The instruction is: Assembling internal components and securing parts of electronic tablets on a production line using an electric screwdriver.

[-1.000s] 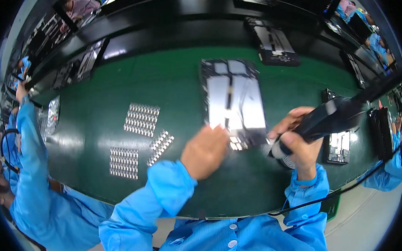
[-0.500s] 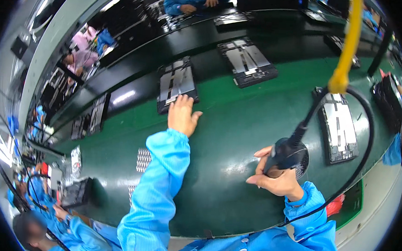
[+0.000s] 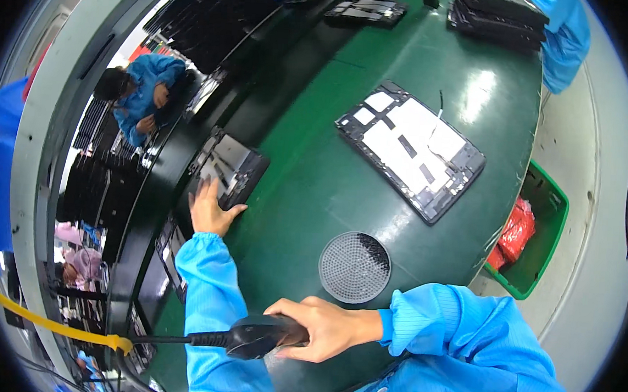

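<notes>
My left hand [image 3: 211, 206] rests with fingers spread on the near end of an opened tablet [image 3: 236, 165], its thumb off to the side. A black corded electric screwdriver [image 3: 253, 337] is wrapped in my right hand [image 3: 328, 329], held sideways close to my left sleeve; its tip is hidden. Beyond that hand lies a round grey perforated screw tray [image 3: 349, 272] with small black screws gathered at one side. Farther right, another opened tablet [image 3: 405, 147] lies with white battery panels showing and a thin white cable standing up from it.
A green bin [image 3: 549, 240] with red bags [image 3: 518, 231] stands beyond the table's right edge. A stack of black tablets [image 3: 497, 17] sits at the far right beside a blue sleeve [image 3: 567, 39]. A yellow cord [image 3: 52, 321] hangs at the left. Another person [image 3: 145, 95] works across the table.
The view has swung to the right. My right hand has carried the screwdriver leftward from over the screw tray toward my left sleeve. My left hand remains at a tablet.
</notes>
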Tool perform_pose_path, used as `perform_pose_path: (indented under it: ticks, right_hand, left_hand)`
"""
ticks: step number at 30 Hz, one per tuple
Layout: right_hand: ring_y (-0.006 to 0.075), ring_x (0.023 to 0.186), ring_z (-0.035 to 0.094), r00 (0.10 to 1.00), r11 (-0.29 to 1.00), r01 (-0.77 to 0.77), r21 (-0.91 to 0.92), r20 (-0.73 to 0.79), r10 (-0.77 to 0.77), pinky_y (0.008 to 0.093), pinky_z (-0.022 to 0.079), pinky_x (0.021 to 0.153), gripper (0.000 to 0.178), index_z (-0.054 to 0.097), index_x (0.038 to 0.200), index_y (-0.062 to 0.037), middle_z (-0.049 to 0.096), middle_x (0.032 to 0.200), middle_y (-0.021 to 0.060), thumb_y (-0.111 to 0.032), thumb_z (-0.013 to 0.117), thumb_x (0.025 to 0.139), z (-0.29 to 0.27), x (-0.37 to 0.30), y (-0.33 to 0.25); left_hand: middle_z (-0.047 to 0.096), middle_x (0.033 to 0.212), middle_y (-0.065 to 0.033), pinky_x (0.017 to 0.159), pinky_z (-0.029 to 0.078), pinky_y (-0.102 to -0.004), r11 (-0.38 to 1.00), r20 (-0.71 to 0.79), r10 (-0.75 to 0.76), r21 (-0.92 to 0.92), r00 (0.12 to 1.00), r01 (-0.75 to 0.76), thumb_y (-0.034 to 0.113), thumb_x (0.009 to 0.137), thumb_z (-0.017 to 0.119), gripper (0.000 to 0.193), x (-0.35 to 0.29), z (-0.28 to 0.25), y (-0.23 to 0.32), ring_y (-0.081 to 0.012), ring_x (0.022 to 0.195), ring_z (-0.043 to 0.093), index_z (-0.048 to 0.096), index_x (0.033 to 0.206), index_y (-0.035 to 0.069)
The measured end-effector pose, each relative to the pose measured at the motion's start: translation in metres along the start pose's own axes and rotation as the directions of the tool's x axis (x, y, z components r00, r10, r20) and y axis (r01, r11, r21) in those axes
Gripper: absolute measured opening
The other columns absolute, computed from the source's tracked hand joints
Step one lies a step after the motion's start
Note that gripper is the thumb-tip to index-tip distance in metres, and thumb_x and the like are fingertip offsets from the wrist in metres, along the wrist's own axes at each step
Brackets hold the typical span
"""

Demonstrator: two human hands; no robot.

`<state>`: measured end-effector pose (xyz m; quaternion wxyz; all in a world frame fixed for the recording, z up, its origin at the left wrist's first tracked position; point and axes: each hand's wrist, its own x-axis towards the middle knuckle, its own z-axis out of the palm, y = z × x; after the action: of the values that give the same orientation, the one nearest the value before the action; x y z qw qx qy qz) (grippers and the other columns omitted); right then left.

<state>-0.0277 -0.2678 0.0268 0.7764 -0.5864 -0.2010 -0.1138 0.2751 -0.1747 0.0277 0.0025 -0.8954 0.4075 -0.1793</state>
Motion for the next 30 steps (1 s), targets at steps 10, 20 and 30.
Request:
perform_pose_path:
  ticks: [10,20,30]
  right_hand:
    - [0.0153,0.056,0.064,0.969,0.936,0.031,-0.350,-0.220,-0.114,0.0293,0.050,0.049,0.055,0.046,0.120,0.0024,0.065,0.071,0.0102,-0.006,0.075,0.074,-0.001,0.000,0.002]
    - [0.0058,0.060,0.054,0.926,0.972,-0.105,-0.213,-0.377,0.018,0.0224,0.044,0.051,0.033,0.050,0.094,-0.0031,0.059,0.070,0.0002,-0.005,0.077,0.075,-0.005,0.031,-0.018]
    - [0.0069,0.052,0.051,0.943,0.899,0.016,-0.438,-0.293,-0.159,0.0196,0.040,0.050,0.044,0.048,0.122,0.0024,0.053,0.064,0.0002,0.002,0.067,0.082,0.001,0.027,-0.025]
  left_hand:
    - [0.059,0.113,-0.0212,0.091,0.046,-0.0428,0.987,-0.059,-0.078,-0.146,0.995,0.068,-0.001,0.063,0.058,0.051,-0.065,-0.025,0.045,-0.0374,0.103,0.058,0.055,0.114,0.000]
    - [0.050,0.132,-0.0190,0.107,0.032,-0.0496,0.953,-0.072,-0.133,-0.284,0.988,0.108,-0.002,0.060,0.067,0.068,-0.237,-0.078,0.121,-0.0351,0.128,0.044,0.050,0.126,0.000]
    - [0.067,0.092,-0.0166,0.068,0.051,-0.0368,0.751,-0.170,-0.650,-0.298,0.741,0.590,0.010,0.076,0.073,0.019,-0.346,-0.127,0.089,-0.0314,0.078,0.065,0.068,0.091,0.000]
